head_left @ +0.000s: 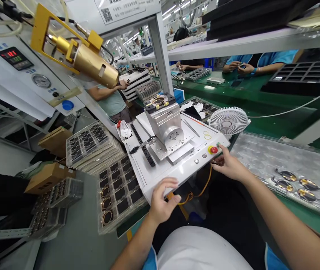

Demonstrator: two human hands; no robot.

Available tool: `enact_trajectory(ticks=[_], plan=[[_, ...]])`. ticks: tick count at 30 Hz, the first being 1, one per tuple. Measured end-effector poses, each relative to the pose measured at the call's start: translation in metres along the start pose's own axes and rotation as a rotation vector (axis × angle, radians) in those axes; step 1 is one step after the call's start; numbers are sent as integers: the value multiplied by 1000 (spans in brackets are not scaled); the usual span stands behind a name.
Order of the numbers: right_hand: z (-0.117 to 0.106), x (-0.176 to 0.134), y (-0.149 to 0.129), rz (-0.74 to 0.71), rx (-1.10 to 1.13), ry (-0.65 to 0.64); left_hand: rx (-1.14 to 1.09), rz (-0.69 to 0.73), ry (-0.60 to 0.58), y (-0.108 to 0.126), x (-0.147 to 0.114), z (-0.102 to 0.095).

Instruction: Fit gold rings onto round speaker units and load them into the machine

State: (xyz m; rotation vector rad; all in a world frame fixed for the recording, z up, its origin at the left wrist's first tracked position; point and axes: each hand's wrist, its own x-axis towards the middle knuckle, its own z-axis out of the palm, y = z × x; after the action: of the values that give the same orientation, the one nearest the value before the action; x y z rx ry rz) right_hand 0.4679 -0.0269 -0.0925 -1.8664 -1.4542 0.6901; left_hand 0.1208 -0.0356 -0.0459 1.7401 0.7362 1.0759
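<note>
My left hand (162,202) lies at the front edge of a white machine base (148,180), its fingers stretched over the edge and its thumb apart; nothing shows in it. My right hand (229,163) is at the base's right front corner. One of its fingers reaches to a green button (218,144), beside a red emergency stop button (213,150). The other fingers curl below the edge around a small dark thing that I cannot make out. On the base stands a metal fixture (168,125) with a ring-shaped part (159,101) on top.
A gold cylinder head (95,67) hangs at upper left. Tweezers (190,127) lie on the base; a white fan (227,122) stands to its right. Trays of round parts (117,191) are at left, and a clear tray (261,153) at right. Co-workers' hands (240,67) show beyond.
</note>
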Motion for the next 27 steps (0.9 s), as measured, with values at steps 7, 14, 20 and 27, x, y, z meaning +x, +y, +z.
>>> enact_trajectory(ticks=[7,14,20,27], plan=[[-4,-40,-19,-44,254,-81,-284,-479,-75,-21,-47,30],[76,-124,-69,-248,594,-25,-766,-532,-86,-34,-36,58],[65,-117,-58,-402,394,36,-763,-609,-29,-36,-31,66],[-84,-81,66,16,-389,323,-646,-664,37,-40,-39,49]])
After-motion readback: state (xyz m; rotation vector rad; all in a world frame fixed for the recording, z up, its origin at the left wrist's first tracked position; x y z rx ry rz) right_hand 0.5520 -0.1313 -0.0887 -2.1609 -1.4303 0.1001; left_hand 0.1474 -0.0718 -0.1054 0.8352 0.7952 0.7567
